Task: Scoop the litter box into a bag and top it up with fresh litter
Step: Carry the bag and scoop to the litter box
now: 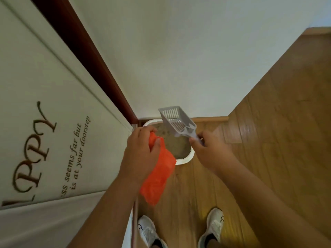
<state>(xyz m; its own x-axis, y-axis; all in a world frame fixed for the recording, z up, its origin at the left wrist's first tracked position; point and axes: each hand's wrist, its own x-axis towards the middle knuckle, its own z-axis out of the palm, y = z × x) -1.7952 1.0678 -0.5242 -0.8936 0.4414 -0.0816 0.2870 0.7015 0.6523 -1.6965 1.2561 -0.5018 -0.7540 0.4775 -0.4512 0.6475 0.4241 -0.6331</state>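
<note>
hands (143, 149) grip crumpled orange bag (159, 172) and slotted grey scoop (176, 121).

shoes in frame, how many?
2. Both white, on the wooden floor at the bottom edge: the left shoe beside the door, the right shoe below the right hand. Both are cut off by the frame.

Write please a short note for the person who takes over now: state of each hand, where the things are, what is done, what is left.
Left hand grips the bunched orange bag, not opened.
Right hand holds the grey scoop by its handle; the scoop looks empty.
Both are held above the white litter box, which sits on the wood floor in the corner.
Done: tools in hand. Left: open the bag, scoop, top up. No fresh litter in view.
</note>
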